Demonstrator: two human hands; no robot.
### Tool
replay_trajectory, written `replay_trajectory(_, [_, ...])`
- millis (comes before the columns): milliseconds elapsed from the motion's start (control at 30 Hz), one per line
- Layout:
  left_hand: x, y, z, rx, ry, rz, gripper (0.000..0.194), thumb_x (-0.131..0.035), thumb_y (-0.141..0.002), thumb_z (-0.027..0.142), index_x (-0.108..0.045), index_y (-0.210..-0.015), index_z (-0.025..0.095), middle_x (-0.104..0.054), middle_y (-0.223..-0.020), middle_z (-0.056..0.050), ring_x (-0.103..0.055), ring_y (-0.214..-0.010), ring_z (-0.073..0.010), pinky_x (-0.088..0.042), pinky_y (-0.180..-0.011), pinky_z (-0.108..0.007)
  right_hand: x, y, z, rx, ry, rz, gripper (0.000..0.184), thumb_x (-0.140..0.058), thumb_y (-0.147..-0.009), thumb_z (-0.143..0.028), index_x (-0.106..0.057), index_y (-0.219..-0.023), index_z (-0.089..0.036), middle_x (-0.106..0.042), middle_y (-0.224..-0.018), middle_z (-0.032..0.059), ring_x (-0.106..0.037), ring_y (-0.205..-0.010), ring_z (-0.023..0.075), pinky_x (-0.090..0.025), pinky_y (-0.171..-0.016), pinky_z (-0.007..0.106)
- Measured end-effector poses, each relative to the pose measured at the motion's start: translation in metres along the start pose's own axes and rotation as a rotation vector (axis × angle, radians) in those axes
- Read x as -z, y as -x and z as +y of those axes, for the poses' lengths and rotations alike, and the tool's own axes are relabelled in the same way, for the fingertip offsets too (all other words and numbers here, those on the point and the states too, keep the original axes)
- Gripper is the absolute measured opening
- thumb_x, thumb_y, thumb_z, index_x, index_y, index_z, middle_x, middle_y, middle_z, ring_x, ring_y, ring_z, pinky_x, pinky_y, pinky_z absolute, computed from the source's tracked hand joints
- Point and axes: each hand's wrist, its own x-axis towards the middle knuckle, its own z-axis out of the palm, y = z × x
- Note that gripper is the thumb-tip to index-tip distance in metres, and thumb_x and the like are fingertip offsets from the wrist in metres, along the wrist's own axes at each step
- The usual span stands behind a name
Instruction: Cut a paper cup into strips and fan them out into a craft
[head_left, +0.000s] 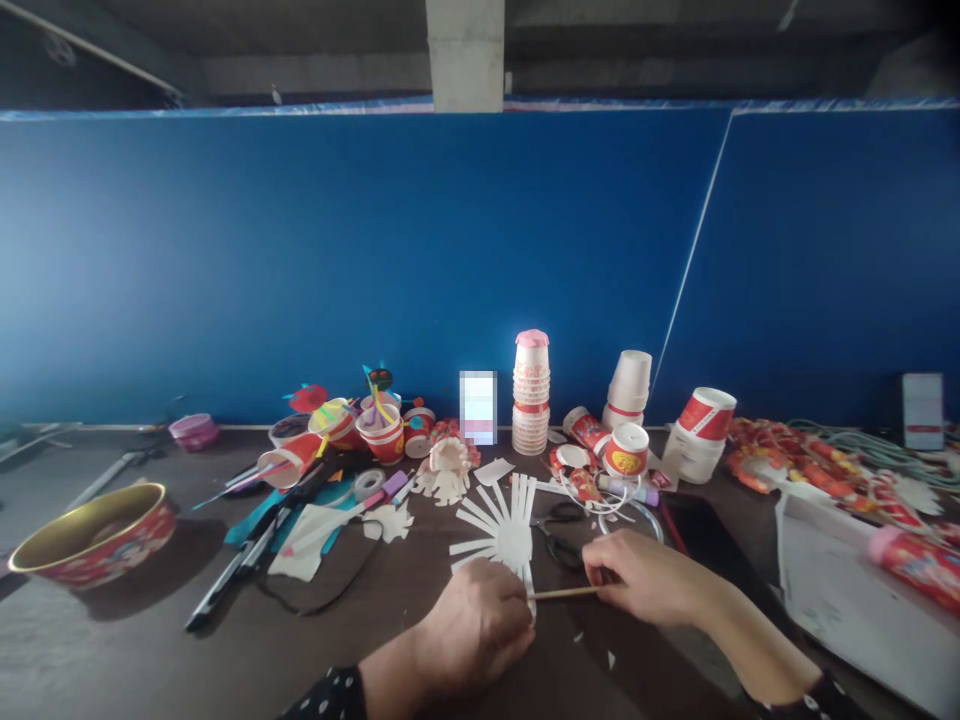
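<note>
A white paper cup cut into spread-out strips (514,540) lies on the dark table in front of me, its strips fanning outward. My left hand (480,615) is closed over its near side, with a strip showing beside the fingers. In my closed right hand (649,580) is a thin wooden stick (564,594). The stick's left end meets that strip by my left fingers; whether the strip is wrapped round it I cannot tell. Black scissors (562,552) lie just beyond my right hand, close to the cut cup.
A tall stack of paper cups (531,400) stands at the back. Left are a gold-lined bowl (97,540), decorated cups (382,435), a tape roll (368,485) and a black-and-white knife-like tool (240,570). Right are more cups (701,430), paper sheets (847,580) and a red bottle-like roll (919,565).
</note>
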Motion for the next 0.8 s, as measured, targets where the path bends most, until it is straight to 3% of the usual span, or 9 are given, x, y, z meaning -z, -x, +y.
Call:
replay_trajectory(167, [0.002,0.000,-0.001,0.126,0.059,-0.043,0.008,-0.052,-0.078,0.025,-0.056,-0.078,0.018,-0.059,-0.078,-0.002,-0.053,-0.071,-0.0142,-0.039,-0.064,-0.025,0.000,0.001,-0.006,0.059,0.041,-0.007,0.010,-0.052,-0.071,-0.014,-0.060,-0.074,-0.020,-0.063,-0.075,0.0010,-0.056,-0.069,0.0145,-0.031,-0.057,0.023])
replay_trajectory(467, [-0.002,-0.001,-0.002,0.052,-0.029,-0.038,0.020,-0.044,-0.084,0.026,-0.054,-0.069,0.018,-0.058,-0.068,-0.001,-0.050,-0.066,-0.0138,-0.034,-0.059,-0.026,-0.003,-0.001,-0.019,0.101,0.052,0.008,0.010,-0.057,-0.070,-0.019,-0.060,-0.079,-0.021,-0.061,-0.081,0.0008,-0.055,-0.075,0.0164,-0.032,-0.060,0.023])
replay_trajectory(667, [-0.004,-0.002,-0.001,0.023,-0.087,-0.014,0.022,-0.043,-0.084,0.024,-0.054,-0.066,0.017,-0.056,-0.065,-0.002,-0.049,-0.062,-0.0133,-0.032,-0.055,-0.027,-0.023,-0.013,-0.032,0.207,0.041,0.093,0.006,-0.055,-0.077,-0.023,-0.059,-0.078,-0.019,-0.058,-0.079,0.0006,-0.053,-0.074,0.0149,-0.032,-0.061,0.023])
replay_trajectory(800, [-0.010,-0.001,-0.002,0.064,-0.051,-0.010,0.017,-0.047,-0.081,0.022,-0.056,-0.067,0.016,-0.057,-0.067,-0.003,-0.050,-0.065,-0.0145,-0.035,-0.058,-0.027,-0.035,-0.021,-0.038,0.232,0.051,0.138,0.019,-0.051,-0.082,-0.031,-0.059,-0.073,-0.017,-0.057,-0.078,0.0026,-0.052,-0.073,0.0156,-0.032,-0.061,0.024])
